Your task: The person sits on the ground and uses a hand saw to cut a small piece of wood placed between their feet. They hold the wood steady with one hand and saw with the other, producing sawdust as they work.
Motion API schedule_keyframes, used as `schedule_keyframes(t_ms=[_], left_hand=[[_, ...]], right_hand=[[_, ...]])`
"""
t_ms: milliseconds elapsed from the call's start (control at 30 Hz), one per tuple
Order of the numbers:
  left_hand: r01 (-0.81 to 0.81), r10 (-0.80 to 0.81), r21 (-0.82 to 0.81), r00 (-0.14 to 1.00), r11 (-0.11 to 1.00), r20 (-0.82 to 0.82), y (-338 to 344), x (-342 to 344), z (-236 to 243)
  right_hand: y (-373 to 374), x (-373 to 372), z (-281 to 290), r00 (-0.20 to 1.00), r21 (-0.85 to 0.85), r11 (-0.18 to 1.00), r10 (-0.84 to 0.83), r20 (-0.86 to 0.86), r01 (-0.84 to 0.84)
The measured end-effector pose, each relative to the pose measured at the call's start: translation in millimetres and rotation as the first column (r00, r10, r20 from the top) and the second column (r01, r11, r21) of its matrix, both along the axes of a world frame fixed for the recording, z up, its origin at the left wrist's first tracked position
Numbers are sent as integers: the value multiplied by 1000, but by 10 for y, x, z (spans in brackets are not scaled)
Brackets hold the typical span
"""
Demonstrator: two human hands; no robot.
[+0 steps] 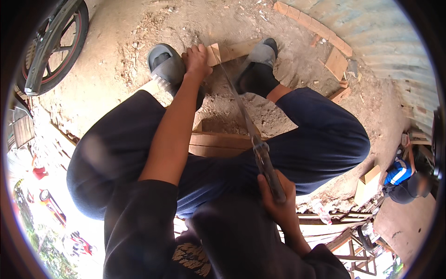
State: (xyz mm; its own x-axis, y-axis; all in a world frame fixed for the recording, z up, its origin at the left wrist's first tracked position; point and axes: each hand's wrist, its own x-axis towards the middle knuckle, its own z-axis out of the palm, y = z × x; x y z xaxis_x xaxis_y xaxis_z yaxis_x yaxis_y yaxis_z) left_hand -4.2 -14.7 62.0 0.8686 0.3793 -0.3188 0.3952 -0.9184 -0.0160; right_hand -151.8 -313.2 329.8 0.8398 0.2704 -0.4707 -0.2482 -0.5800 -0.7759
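Observation:
My right hand (281, 195) is wrapped round the dark handle of a handsaw (241, 109), seen nearly edge-on. Its long, narrow blade slants up and away to the left, and its far end meets a pale wood strip (227, 53) low over the dirt ground. Just left of the blade, my left hand (197, 60) is closed on the strip, its fingers bent over the wood. My feet in grey slide sandals (166, 65) and dark socks are on either side of the cut place. The strip's right end reaches the right sandal (265, 53).
Beneath my legs lies a wooden beam (218, 144). A motorbike wheel (60, 46) stands far left. Bricks (313, 25) line a corrugated metal wall (371, 37) at the right. Another person in blue and black (399, 179) is at the far right, near a wooden board (404, 228).

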Motion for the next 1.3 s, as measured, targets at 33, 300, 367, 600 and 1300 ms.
schedule_keyframes(t_ms=[33,300,367,600,1300], left_hand=[[8,-8,-19,1000,1000,0,21,7,-26],[4,-4,-26,1000,1000,-6,10,34,-17],[3,-3,-37,1000,999,0,48,18,-36],[-14,13,-48,1000,999,-13,-2,23,-23],[6,-8,-61,1000,998,-22,27,51,-42]], right_hand=[[44,64,-53,999,35,999,17,-32,-16],[-15,7,33,998,-77,997,-12,-60,8],[59,73,-99,998,17,999,47,-41,-46],[-74,1,-125,973,-59,987,160,166,-152],[-89,0,-85,999,-13,999,30,-32,-31]])
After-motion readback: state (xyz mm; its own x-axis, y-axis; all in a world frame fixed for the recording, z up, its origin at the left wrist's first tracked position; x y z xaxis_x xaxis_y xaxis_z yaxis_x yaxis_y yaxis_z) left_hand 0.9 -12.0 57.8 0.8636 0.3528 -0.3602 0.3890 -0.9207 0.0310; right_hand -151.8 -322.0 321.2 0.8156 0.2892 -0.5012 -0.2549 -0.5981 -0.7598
